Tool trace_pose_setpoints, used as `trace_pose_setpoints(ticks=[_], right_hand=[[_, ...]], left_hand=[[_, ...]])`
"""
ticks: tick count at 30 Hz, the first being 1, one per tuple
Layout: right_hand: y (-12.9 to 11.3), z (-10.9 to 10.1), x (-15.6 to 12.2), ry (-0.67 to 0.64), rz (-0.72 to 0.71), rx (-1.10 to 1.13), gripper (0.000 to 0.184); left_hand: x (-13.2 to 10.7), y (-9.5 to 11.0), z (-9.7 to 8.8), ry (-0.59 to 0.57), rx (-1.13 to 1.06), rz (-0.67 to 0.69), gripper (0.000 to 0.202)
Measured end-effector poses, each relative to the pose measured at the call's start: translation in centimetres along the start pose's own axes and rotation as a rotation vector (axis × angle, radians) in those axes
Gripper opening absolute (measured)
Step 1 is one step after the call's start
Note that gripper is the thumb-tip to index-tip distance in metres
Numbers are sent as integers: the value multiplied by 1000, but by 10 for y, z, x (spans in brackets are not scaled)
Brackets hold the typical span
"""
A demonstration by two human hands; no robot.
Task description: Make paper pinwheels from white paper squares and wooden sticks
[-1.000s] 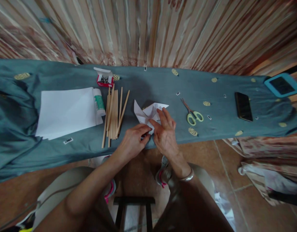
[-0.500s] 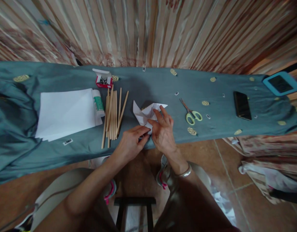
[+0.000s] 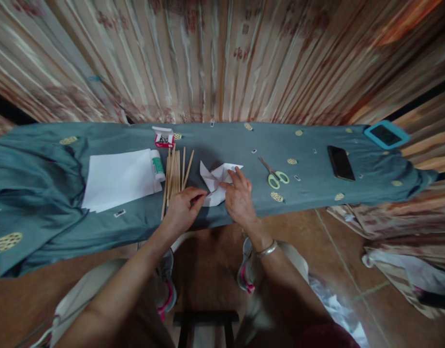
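Observation:
A white paper pinwheel (image 3: 217,180), its blades folded up around the middle, lies on the cloth between my hands. My right hand (image 3: 239,197) is on its right side, with the thumb near the centre and the fingers bent over a blade, holding it against the table. At the lower left, my left hand (image 3: 184,207) has thumb and forefinger pinched together at the edge of a blade. The exact contact of those fingertips is hard to see. Wooden sticks (image 3: 176,176) lie just beyond my left hand, partly hidden by it.
Left of the sticks are a glue bottle (image 3: 157,166) and white paper sheets (image 3: 119,179). An open red box (image 3: 164,140) of small metal pieces stands behind them. Rightward lie green-handled scissors (image 3: 275,175), a black phone (image 3: 340,163) and a blue-framed device (image 3: 386,134). A curtain hangs behind.
My left hand has drawn back left from the pinwheel's middle, and the lower blade now lies more spread out. My right hand stays on the paper. The whole view has shifted slightly.

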State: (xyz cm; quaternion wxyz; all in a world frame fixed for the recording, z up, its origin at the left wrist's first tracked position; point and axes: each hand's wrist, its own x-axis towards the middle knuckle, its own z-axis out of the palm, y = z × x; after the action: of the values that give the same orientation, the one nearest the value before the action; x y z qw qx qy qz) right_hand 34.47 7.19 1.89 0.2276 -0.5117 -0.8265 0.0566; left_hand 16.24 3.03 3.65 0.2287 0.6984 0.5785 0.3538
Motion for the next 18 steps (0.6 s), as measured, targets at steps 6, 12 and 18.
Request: trace_pose_setpoints(ticks=[6, 12, 18], right_hand=[[4, -5, 3, 87, 78, 86, 42], [11, -9, 3, 100, 97, 99, 43], [10, -7, 2, 120, 87, 107, 41]], left_hand=[[-4, 1, -6, 21, 22, -12, 20], [-2, -1, -10, 55, 26, 0, 20], [-6, 7, 8, 38, -30, 37, 16]])
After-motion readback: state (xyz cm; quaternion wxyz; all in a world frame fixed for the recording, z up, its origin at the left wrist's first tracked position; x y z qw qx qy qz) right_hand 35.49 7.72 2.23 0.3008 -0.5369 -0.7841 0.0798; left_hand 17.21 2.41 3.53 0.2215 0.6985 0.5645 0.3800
